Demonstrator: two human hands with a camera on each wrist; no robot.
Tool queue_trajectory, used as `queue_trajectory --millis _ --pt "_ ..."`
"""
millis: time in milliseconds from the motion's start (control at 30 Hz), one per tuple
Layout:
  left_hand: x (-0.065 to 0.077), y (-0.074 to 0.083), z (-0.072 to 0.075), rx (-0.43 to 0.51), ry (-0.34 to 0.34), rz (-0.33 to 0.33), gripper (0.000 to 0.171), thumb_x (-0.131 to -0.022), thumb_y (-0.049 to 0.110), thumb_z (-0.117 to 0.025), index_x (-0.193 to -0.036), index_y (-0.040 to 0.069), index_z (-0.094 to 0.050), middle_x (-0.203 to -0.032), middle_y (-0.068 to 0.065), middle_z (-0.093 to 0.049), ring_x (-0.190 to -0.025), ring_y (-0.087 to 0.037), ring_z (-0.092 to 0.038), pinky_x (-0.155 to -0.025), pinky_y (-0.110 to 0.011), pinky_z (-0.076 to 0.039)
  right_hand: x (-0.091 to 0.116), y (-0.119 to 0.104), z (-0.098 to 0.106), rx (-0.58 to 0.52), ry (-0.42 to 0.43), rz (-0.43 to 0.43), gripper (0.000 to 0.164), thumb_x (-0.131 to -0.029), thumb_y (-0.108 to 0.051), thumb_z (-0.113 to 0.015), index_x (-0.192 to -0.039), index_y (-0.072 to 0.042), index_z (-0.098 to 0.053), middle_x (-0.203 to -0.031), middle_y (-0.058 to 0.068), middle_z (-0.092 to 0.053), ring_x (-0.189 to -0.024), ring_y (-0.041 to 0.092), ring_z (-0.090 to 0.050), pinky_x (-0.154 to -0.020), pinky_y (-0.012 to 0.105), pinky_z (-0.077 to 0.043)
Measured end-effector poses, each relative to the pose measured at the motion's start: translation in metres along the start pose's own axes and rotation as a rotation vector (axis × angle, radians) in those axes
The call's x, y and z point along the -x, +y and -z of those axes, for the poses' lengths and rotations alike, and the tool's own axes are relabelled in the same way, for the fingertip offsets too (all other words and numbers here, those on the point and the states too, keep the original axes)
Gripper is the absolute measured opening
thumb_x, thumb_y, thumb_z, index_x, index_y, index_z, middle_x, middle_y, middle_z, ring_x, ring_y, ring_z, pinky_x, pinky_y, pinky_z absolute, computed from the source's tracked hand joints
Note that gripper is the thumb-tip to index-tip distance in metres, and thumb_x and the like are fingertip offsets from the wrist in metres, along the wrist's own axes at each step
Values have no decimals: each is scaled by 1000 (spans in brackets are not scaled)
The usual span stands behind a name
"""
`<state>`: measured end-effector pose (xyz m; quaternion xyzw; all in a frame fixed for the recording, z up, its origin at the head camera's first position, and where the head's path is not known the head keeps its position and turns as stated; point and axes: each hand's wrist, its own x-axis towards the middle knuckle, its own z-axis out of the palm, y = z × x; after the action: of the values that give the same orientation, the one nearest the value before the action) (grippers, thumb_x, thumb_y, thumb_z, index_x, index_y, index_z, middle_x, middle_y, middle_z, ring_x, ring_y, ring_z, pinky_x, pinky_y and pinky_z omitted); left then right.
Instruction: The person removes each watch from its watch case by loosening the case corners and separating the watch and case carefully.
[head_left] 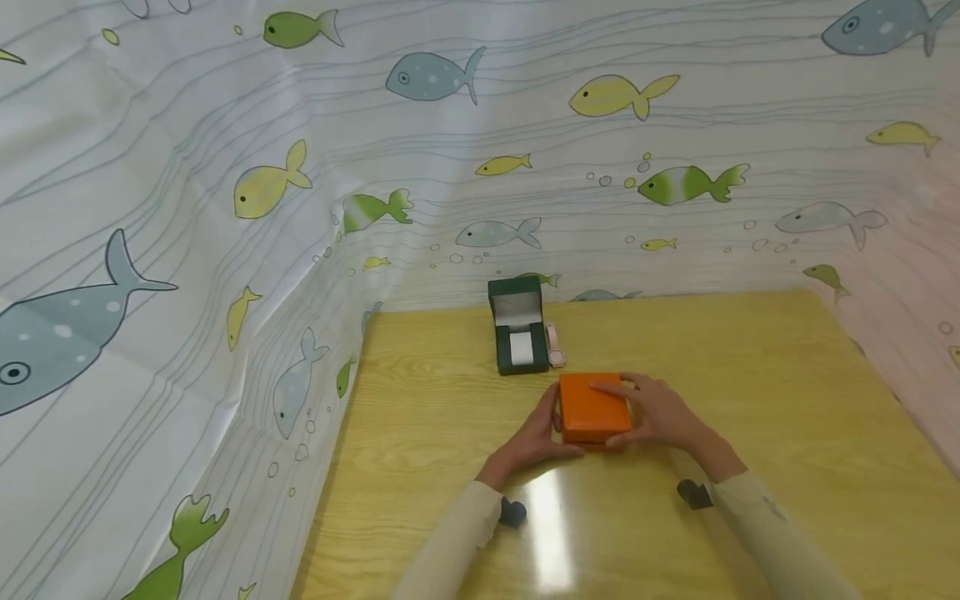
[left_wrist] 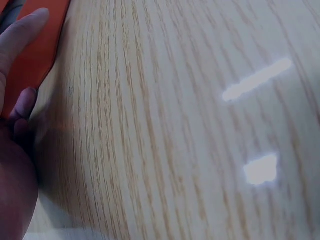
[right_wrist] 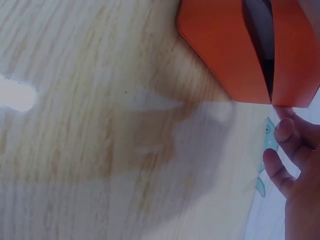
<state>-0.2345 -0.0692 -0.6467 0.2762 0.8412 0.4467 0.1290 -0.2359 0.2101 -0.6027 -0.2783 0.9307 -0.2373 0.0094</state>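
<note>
- Left hand (head_left: 536, 433), head view: grips the orange box (head_left: 587, 417) at its left side, thumb by the front bottom edge; right hand (head_left: 663, 412) grips from the right, finger on top, thumb near the front right corner; box looks seated on the table (head_left: 750, 375), nearer the person than the open green case (head_left: 519, 329) and the pink watch (head_left: 553, 343) just beside it; work the box here, don't push it toward the watch
- Left wrist view: one digit lies on the orange wall, other fingertips sit low by the table; I'd use this as the anchor; hold the base steady, squeeze lightly so the wall doesn't bow
- Right wrist view: lid (right_wrist: 296, 60) and base (right_wrist: 220, 50) part at a wedge-shaped dark gap (right_wrist: 262, 45); fingertip touches near its narrow end; contents unreadable, hinge not visible; I'd move the lid evenly, skin out of the gap; working one corner alone could twist it
</note>
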Motion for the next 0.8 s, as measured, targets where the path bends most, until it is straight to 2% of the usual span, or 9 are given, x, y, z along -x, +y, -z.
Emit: queue_trajectory --millis 500,633,800 --pt "-1 4 2 -6 3 24 120 -78 31 -91 -164 23 -6 -112 -1 -52 -89 -5 -47 -80 -17 -44 -8 4 9 -32 -48 6 85 -77 -68 -78 -151 -36 -50 -146 23 -58 -122 43 -62 -98 65 -50" --pt "-1 4 2 -6 7 13 120 -79 31 -90 -164 24 -7 -117 -1 -52 -90 -5 -47 -80 -16 -44 -9 4 12 -31 -63 -4 84 -79 -66 -78 -152 -36 -49 -145 22 -59 -122 41 -63 -98 64 -50" --pt "0 2 0 28 14 10 119 -78 30 -91 -164 28 -8 -133 -2 -50 -90 -5 -48 -80 -17 -46 -11 0 18 -70 -99 -31 78 -84 -62 -74 -153 -36 -48 -146 22 -59 -124 44 -62 -99 66 -49"
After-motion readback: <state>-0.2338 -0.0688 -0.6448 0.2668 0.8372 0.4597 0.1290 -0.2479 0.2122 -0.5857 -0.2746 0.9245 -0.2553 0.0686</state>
